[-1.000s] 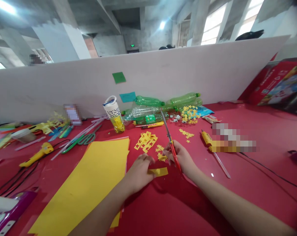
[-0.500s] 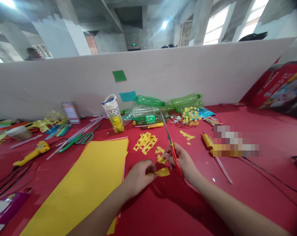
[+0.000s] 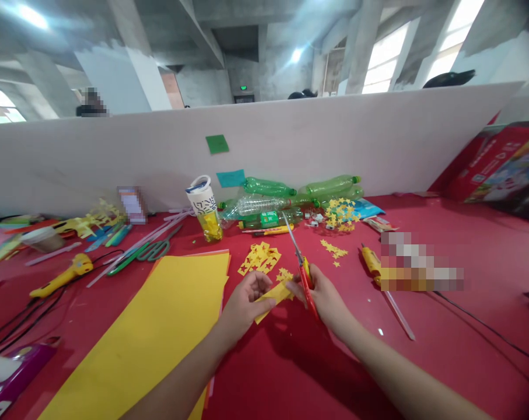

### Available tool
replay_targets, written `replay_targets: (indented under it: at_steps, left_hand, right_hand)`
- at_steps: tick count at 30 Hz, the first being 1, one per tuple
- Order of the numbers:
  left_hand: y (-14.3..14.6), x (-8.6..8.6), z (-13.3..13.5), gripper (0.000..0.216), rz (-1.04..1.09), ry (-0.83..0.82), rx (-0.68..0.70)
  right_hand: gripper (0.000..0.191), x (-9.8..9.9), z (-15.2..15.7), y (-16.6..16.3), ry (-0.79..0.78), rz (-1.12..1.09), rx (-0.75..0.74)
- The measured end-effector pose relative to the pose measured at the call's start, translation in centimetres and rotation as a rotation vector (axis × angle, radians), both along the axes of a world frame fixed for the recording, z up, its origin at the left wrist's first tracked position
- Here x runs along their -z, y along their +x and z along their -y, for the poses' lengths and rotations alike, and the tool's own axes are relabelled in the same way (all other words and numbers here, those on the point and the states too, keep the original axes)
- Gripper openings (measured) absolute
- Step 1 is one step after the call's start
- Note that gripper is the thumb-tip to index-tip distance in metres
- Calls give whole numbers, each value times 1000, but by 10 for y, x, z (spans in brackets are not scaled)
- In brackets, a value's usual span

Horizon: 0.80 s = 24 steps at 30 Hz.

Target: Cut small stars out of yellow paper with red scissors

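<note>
My left hand (image 3: 242, 306) pinches a yellow paper strip (image 3: 270, 300) between thumb and fingers. The strip slants up to the right, and its far end meets the fingertips of my right hand (image 3: 329, 298). That hand is closed around red-handled scissors (image 3: 306, 287), whose blades point up and away, nearly together. Partly hidden behind the strip lies a small heap of yellow paper stars (image 3: 284, 274). Beyond it are yellow strips with star-shaped holes (image 3: 259, 259). A stack of yellow paper sheets (image 3: 159, 326) lies under and beside my left forearm.
Plastic bottles (image 3: 264, 204) lie along the white partition (image 3: 159, 151), near a white-and-yellow cup (image 3: 205, 207). More stars (image 3: 341, 214) lie to the right. Green scissors (image 3: 155, 249) and a yellow glue gun (image 3: 65, 277) are at left; another yellow glue gun (image 3: 371, 263) rests at right.
The yellow strip has turned and risen, its far end now at my right fingertips. My left hand has shifted slightly up. The scissors stay in my right hand.
</note>
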<state>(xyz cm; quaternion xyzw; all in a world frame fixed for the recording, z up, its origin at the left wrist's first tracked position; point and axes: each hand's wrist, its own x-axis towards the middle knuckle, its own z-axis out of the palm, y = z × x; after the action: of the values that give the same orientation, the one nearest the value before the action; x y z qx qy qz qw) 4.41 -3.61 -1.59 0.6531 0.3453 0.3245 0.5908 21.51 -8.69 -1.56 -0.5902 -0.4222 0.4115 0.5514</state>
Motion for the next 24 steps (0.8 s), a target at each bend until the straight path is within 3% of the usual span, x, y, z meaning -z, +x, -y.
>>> replay_targets:
  at_steps: [4, 7, 9, 14, 16, 21, 24]
  left_hand:
    - [7, -11, -1, 27, -3, -22, 18]
    - [13, -15, 3, 23, -41, -95, 109]
    - [15, -12, 7, 14, -48, -160, 159]
    - [12, 1, 12, 23, 14, -215, 130]
    - [7, 1, 10, 22, 54, -216, 80]
    - [-3, -6, 1, 19, 204, -165, -232]
    - [-8, -11, -2, 21, 298, -77, -308]
  right_hand:
    - [34, -6, 2, 1, -13, -78, -57]
    - [32, -11, 4, 0, 1, -117, -88]
    - [31, -13, 6, -2, 11, -124, -107]
    - [30, -8, 7, -8, 27, -120, -162]
    - [27, -7, 8, -8, 6, -65, -213]
    - [28, -11, 15, -5, -53, 205, -350]
    - [31, -15, 21, -6, -90, 405, -411]
